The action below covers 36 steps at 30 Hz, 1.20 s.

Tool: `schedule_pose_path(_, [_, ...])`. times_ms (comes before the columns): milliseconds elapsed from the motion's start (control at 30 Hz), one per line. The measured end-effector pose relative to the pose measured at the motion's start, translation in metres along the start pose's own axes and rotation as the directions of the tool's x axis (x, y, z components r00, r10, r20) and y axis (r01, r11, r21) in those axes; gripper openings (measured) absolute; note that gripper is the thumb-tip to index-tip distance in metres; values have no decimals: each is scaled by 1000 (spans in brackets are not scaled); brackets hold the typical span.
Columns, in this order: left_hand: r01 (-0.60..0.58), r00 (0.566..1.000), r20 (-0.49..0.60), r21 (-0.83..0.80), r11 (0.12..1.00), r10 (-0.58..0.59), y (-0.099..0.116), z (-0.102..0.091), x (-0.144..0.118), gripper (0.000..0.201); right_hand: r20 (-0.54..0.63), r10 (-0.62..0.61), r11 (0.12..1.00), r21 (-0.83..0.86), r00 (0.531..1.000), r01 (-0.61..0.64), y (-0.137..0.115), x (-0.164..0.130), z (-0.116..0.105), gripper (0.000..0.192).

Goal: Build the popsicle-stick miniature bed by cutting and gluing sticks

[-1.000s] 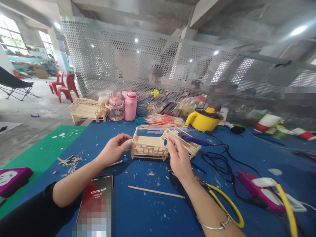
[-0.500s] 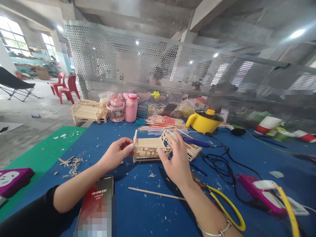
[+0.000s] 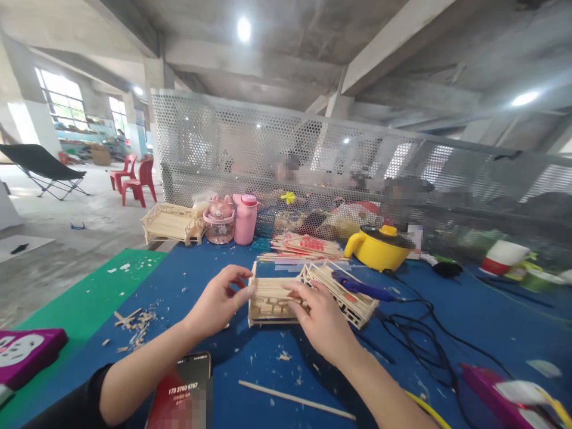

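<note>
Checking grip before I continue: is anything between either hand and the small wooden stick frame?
Nothing visible: the left hand and right hand both rest directly on the small wooden stick frame.

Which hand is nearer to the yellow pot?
Right. The right hand sits left of and in front of the yellow pot, on the stick frame; the left hand is farther left, at the frame's other end.

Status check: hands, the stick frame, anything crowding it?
Left hand grips the stick frame at its left end. Right hand on its front. Second stick frame and glue gun close on the right.
</note>
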State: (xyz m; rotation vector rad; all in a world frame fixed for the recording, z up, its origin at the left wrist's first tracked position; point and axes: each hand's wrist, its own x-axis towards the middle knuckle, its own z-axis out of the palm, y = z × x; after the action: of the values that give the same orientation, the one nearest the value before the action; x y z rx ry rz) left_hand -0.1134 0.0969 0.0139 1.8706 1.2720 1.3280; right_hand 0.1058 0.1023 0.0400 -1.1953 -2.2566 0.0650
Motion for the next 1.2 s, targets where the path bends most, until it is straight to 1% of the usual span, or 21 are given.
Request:
schedule_pose_path(33, [-94, 996, 17, 86, 992, 93, 7, -1, 3, 25, 3, 2, 1000, 1, 1000, -2, 0, 0, -1, 33])
schedule_pose_path(67, [-189, 982, 58, 162, 969, 182, 14, -1, 6, 25, 7, 6, 1000, 3, 1000, -6, 0, 1, -2, 34])
schedule_pose_path(100, [-265, 962, 128, 221, 939, 242, 21, 0, 10, 27, 11, 12, 1000, 5, 1000, -12, 0, 1, -2, 36])
schedule_pose_path(133, [-316, 940, 219, 264, 911, 262, 27, 2, 14, 27, 17, 20, 1000, 7, 1000, -20, 0, 1, -2, 38])
schedule_pose_path(167, [-348, 918, 303, 304, 887, 256, 33, 5, 17, 27, 22, 29, 1000, 10, 999, -29, 1, 0, -3, 40])
schedule_pose_path(200, [-361, 902, 364, 338, 869, 233, 37, 10, 20, 28, 24, 36, 999, 13, 999, -36, 2, 0, -2, 42])
schedule_pose_path(233, [-368, 888, 412, 367, 854, 205, 41, 14, 23, 28, 25, 39, 999, 16, 999, -39, 3, -1, -2, 43])
schedule_pose_path(300, [-368, 872, 468, 435, 822, 142, 44, 24, 27, 24, 30, 26, 999, 23, 999, -26, 6, -3, 0, 45])
schedule_pose_path(367, [-355, 872, 482, 497, 792, 89, 45, 31, 29, 19, 21, 3, 1000, 26, 1000, -4, 9, -4, 1, 45])
schedule_pose_path(433, [-345, 876, 478, 529, 776, 64, 44, 34, 29, 19, 0, -11, 1000, 28, 1000, 11, 11, -5, 2, 46])
schedule_pose_path(533, [-334, 880, 471, 523, 785, 60, 42, 35, 29, 23, -23, -33, 999, 38, 999, 33, 12, -6, 3, 45])
schedule_pose_path(667, [-305, 901, 426, 498, 812, 77, 41, 34, 27, 18, -32, -52, 998, 36, 998, 53, 11, -8, 1, 47])
schedule_pose_path(767, [-313, 908, 409, 505, 805, 96, 37, 36, 27, 18, -39, -65, 998, 10, 997, 65, 10, -11, -2, 48])
schedule_pose_path(933, [-295, 913, 401, 513, 806, 80, 35, 37, 29, 22, -68, -76, 996, -58, 995, 72, 18, -12, -7, 43])
schedule_pose_path(1033, [-282, 911, 406, 485, 828, 73, 34, 34, 30, 24, -114, -62, 995, -83, 992, 53, 27, -16, -11, 43])
schedule_pose_path(1100, [-284, 905, 419, 463, 840, 74, 32, 31, 32, 24, -153, -28, 997, -77, 988, 16, 32, -20, -14, 48])
schedule_pose_path(1167, [-275, 905, 418, 438, 856, 77, 30, 28, 33, 24, -177, 62, 997, -43, 982, -71, 37, -26, -15, 57])
schedule_pose_path(1200, [-263, 910, 409, 424, 867, 76, 30, 27, 34, 25, -166, 129, 991, -15, 978, -133, 39, -29, -15, 63])
